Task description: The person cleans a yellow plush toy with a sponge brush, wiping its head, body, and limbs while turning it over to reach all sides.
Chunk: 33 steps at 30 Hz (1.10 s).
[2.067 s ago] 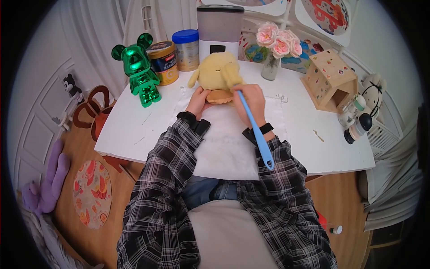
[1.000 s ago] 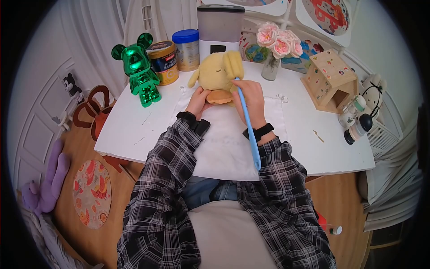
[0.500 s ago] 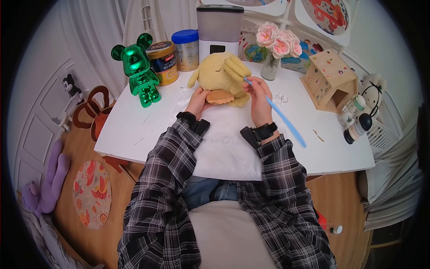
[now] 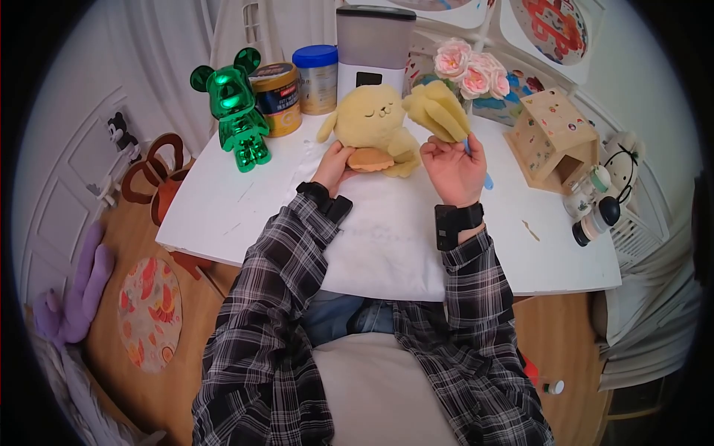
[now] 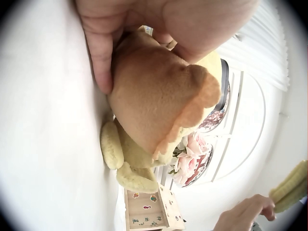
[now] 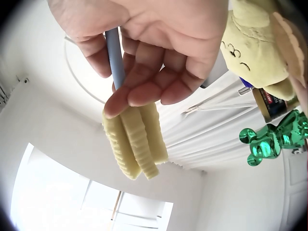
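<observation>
A yellow plush toy [image 4: 366,119] with closed stitched eyes sits upright on a white cloth [image 4: 379,238]. The left hand [image 4: 332,169] grips the toy's brown scalloped part [image 5: 159,91] at its lower side. To the right of the toy, the right hand [image 4: 455,169] is raised and holds a blue handle [image 6: 114,57] between thumb and fingers. The handle's yellow ridged head [image 4: 439,111] points up and away from the palm, apart from the toy. In the right wrist view, the right hand [image 6: 149,53] has its fingers curled round the handle near the yellow head [image 6: 137,139].
Along the back of the white table [image 4: 208,215] stand a green shiny bear [image 4: 236,111], two tins [image 4: 277,100] and a tall dispenser [image 4: 374,52]. Pink flowers [image 4: 472,70], a wooden house [image 4: 552,137] and bottles [image 4: 595,221] stand at the right.
The right hand has moved right, taking the yellow head away from the toy's face, and has turned palm towards the head view. The left hand keeps its grip. The head view has shifted slightly.
</observation>
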Available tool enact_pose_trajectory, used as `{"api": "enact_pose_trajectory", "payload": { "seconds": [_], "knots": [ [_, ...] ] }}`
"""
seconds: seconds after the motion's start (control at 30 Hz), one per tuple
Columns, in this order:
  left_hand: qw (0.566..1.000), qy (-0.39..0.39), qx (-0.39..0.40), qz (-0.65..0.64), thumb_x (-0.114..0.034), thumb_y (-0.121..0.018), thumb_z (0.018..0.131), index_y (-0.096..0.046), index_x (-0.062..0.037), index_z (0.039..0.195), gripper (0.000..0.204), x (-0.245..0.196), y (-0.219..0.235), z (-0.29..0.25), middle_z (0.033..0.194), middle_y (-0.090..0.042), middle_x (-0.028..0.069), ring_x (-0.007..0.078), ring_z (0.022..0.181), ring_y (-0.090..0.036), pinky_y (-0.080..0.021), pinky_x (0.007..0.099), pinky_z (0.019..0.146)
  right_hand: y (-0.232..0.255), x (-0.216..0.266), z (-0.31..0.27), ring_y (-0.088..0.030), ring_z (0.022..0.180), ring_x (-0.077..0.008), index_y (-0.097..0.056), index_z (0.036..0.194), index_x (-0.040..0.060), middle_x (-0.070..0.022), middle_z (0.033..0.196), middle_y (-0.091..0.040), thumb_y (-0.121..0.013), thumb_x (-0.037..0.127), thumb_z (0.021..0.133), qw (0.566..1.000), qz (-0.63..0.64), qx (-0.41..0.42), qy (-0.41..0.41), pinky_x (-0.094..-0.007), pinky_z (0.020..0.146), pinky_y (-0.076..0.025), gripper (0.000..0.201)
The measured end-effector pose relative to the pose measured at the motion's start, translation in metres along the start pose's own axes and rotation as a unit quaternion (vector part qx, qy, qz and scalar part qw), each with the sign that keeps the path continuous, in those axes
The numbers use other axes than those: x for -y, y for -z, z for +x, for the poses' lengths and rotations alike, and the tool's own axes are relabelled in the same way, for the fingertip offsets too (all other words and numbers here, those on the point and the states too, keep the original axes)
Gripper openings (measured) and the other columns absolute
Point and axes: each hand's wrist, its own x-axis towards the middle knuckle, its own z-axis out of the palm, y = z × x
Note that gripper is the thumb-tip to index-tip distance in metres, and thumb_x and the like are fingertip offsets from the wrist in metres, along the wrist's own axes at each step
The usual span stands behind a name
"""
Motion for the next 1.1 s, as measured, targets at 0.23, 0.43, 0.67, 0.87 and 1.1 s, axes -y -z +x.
{"api": "enact_pose_trajectory", "payload": {
  "seconds": [0.23,0.43,0.67,0.87,1.1],
  "knots": [
    [1.0,0.0,0.017,-0.007,-0.016,-0.042,0.096,-0.045,-0.0069,0.124,0.029,-0.002,-0.002,-0.002,0.122,-0.056,0.0077,0.0166,0.109,-0.058,-0.052,0.0314,0.088,0.002,0.001,-0.003,-0.051,0.087,-0.0186,-0.056,0.103,0.0057,-0.0045,0.08,-0.057,-0.048,0.022,0.09,1.0,-0.011,0.015,-0.006,-0.041,0.097,-0.034,0.022],
    [1.0,0.008,-0.001,0.009,-0.016,-0.044,0.096,-0.047,-0.0078,0.124,0.029,0.0,0.0,0.001,0.119,-0.058,0.0065,0.0152,0.106,-0.059,-0.052,0.0305,0.088,0.006,0.0,-0.003,-0.053,0.092,-0.0195,-0.054,0.101,0.0073,-0.0056,0.076,-0.056,-0.049,0.019,0.089,0.999,-0.033,0.022,-0.014,-0.043,0.099,-0.033,0.018],
    [1.0,0.008,0.003,-0.005,-0.014,-0.046,0.095,-0.05,-0.0082,0.122,0.028,0.001,-0.001,0.002,0.117,-0.059,0.0062,0.0141,0.106,-0.06,-0.052,0.029,0.087,0.013,0.003,0.001,-0.053,0.088,-0.0196,-0.056,0.097,0.0063,-0.006,0.073,-0.054,-0.049,0.017,0.089,0.992,-0.085,0.082,-0.04,-0.0414,0.095,-0.035,0.016],
    [1.0,0.007,0.008,0.003,-0.014,-0.046,0.094,-0.05,-0.0084,0.123,0.029,0.005,0.002,0.006,0.116,-0.06,0.0058,0.0132,0.103,-0.061,-0.052,0.0279,0.085,0.024,-0.001,0.006,-0.054,0.074,-0.0146,-0.058,0.097,-0.0012,-0.0064,0.075,-0.057,-0.049,0.012,0.089,0.943,-0.316,-0.072,0.076,-0.0298,0.077,-0.042,0.018],
    [1.0,0.012,-0.011,0.021,-0.01,-0.044,0.093,-0.048,-0.0077,0.124,0.032,0.009,0.005,0.008,0.116,-0.059,0.0062,0.0136,0.101,-0.061,-0.053,0.0279,0.082,0.053,0.017,0.007,-0.049,0.061,-0.0112,-0.06,0.096,-0.0026,-0.0038,0.071,-0.055,-0.05,0.012,0.087,0.865,-0.404,-0.239,0.177,-0.0261,0.066,-0.042,0.02]
  ]
}}
